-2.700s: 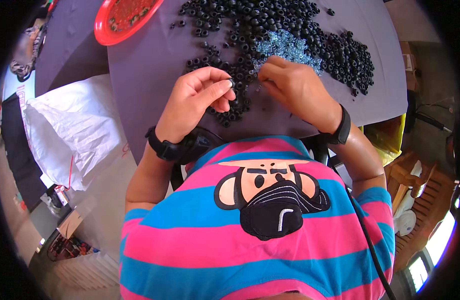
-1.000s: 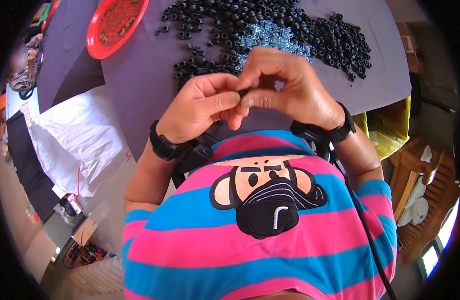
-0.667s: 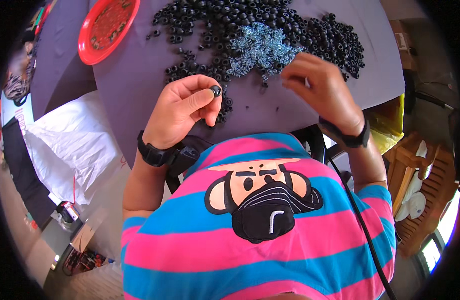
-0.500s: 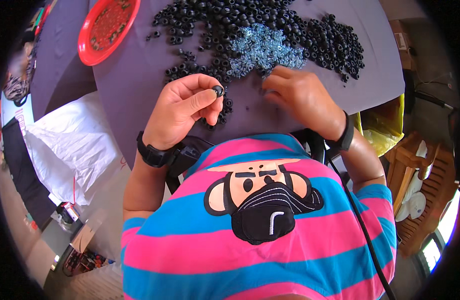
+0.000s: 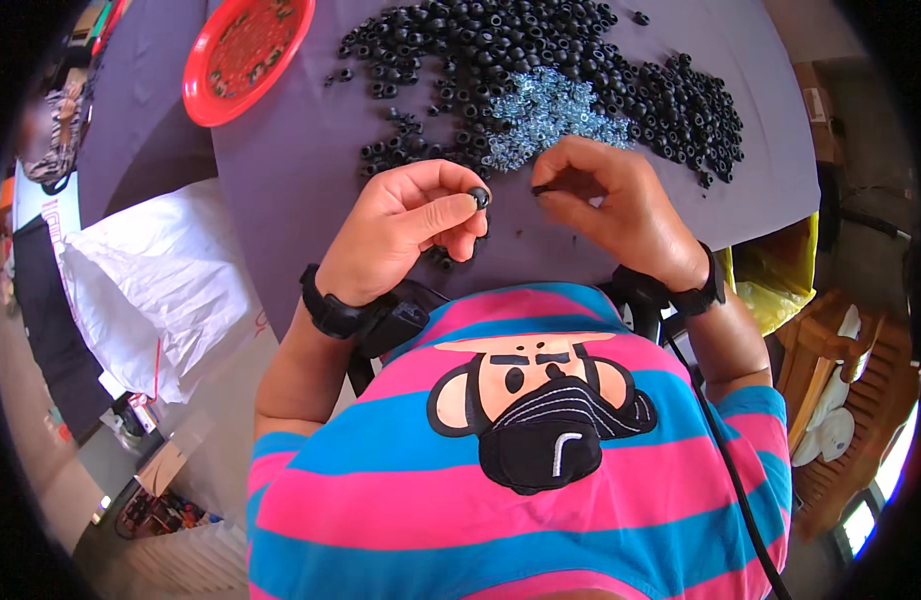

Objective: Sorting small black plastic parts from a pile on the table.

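Note:
My left hand (image 5: 406, 225) is closed in a pinch over the near part of the table. Between its thumb and forefinger sits a small round black piece with a hole (image 5: 479, 197). To the right, my right hand (image 5: 621, 205) pinches a small dark piece (image 5: 541, 190), its kind too small to tell. The two hands are apart, fingertips facing each other. Just beyond them lies a heap of small clear, bluish plastic pieces (image 5: 543, 112). Around it spreads a large pile of round black hollow pieces (image 5: 481, 45), and several more lie partly hidden beneath my left hand.
A red oval tray (image 5: 196, 85) holding small dark pieces stands at the far left of the grey cloth-covered table (image 5: 311, 150). White sheeting (image 5: 151, 280) hangs left of the table. A yellow bag (image 5: 781, 270) and a wooden chair (image 5: 841, 400) are on the right.
My right hand has drawn back from the edge of the clear heap with a small dark piece in its fingertips. My left hand still holds its black piece. The whole view has shifted slightly.

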Tool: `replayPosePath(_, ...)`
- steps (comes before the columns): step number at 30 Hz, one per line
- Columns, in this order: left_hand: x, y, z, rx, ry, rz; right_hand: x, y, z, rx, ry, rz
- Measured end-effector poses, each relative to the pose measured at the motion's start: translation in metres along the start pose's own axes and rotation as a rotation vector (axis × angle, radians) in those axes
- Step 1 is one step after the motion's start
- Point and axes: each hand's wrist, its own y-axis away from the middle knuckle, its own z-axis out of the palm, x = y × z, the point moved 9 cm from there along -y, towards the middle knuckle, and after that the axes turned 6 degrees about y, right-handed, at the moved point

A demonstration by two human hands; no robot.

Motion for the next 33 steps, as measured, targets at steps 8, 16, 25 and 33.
replayPosePath(8, -0.001, -0.008, 0.014, 0.020, 0.065, 0.045, 0.006, -0.004, 0.013, -0.054, -0.742, 0.081)
replayPosePath(16, -0.002, -0.011, 0.019, 0.018, 0.066, 0.042, 0.017, -0.001, 0.012, -0.023, -0.848, 0.062)
replayPosePath(25, -0.004, -0.014, 0.020, 0.018, 0.026, 0.047, 0.022, -0.002, 0.016, -0.042, -0.821, 0.062)
replayPosePath(33, -0.007, -0.013, 0.022, 0.013, -0.037, -0.002, 0.022, 0.001, 0.018, -0.051, -0.798, 0.052)
